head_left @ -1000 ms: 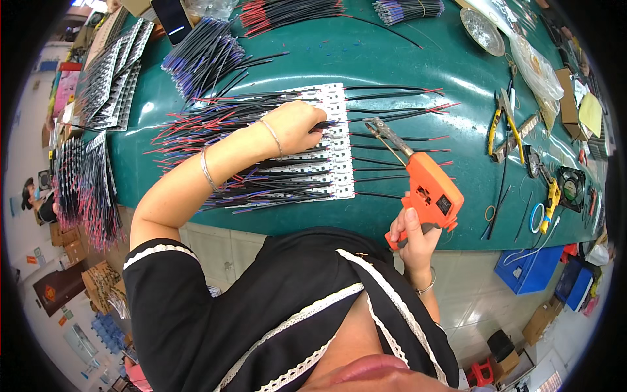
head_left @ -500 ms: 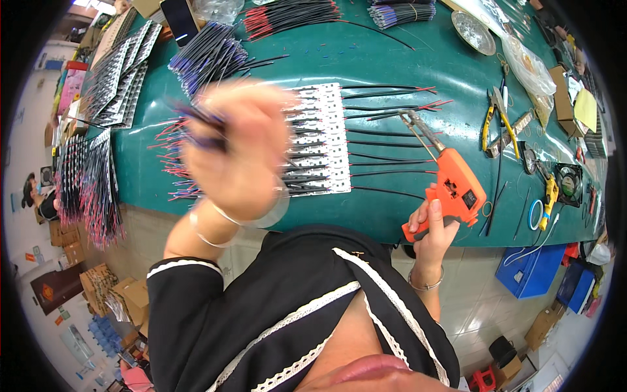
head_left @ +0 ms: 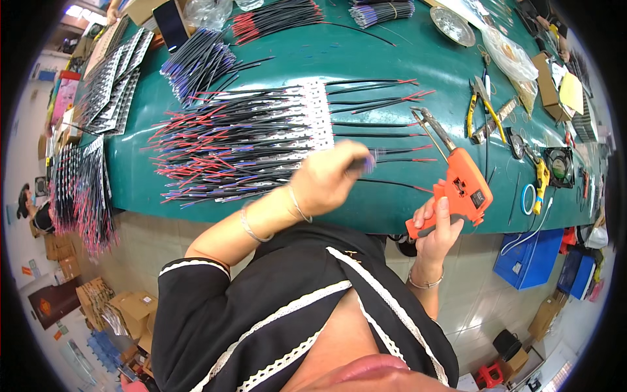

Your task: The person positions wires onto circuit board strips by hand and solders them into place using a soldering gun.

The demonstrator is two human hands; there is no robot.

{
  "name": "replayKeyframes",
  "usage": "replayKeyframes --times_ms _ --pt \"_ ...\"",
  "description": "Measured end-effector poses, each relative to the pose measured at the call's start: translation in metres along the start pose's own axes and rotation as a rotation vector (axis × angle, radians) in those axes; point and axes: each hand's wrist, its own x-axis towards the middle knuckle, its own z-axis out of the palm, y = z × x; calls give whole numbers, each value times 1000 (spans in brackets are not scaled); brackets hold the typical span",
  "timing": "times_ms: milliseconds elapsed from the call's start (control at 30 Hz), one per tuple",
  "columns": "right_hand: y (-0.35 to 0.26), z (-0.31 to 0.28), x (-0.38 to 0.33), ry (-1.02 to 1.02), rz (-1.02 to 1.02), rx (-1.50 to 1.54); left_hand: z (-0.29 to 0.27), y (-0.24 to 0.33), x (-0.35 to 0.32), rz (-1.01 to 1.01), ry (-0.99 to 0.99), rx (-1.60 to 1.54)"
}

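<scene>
My left hand (head_left: 326,179) is closed around short black wires (head_left: 369,161) whose ends look bluish; motion smears them. It is over the near right side of a white board panel (head_left: 320,117) on the green table. Rows of black wires with red and blue tips (head_left: 209,144) cover the panel's left part. Several separate black wires (head_left: 372,124) with red tips stretch out from its right edge. My right hand (head_left: 437,228) grips an orange soldering gun (head_left: 462,186) by its handle. The gun's metal tip points up and left, near the red wire ends.
At the back left lie a pile of blue-tipped wires (head_left: 196,62) and a phone (head_left: 170,26). Red-tipped wires (head_left: 277,19) and a round metal dish (head_left: 452,26) are farther back. On the right are yellow-handled cutters (head_left: 486,108), a small fan (head_left: 560,166) and a blue bin (head_left: 529,258).
My left hand has swept right and nearer, from over the wires at the panel's left to its right edge, still holding the wires. The soldering gun stays in my right hand.
</scene>
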Motion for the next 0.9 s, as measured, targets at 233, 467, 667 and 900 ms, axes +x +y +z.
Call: replayKeyframes --times_ms 233,467,667,900 --pt "0 7 8 -24 8 12 -64 -66 -26 -278 157 722" --pt "4 17 17 -57 25 -1 -55 -68 -40 -294 233 721" --pt "3 27 30 -62 17 -14 -51 -70 -34 -461 291 598" --pt "-3 30 33 -95 14 1 -56 -62 -30 -538 166 317"
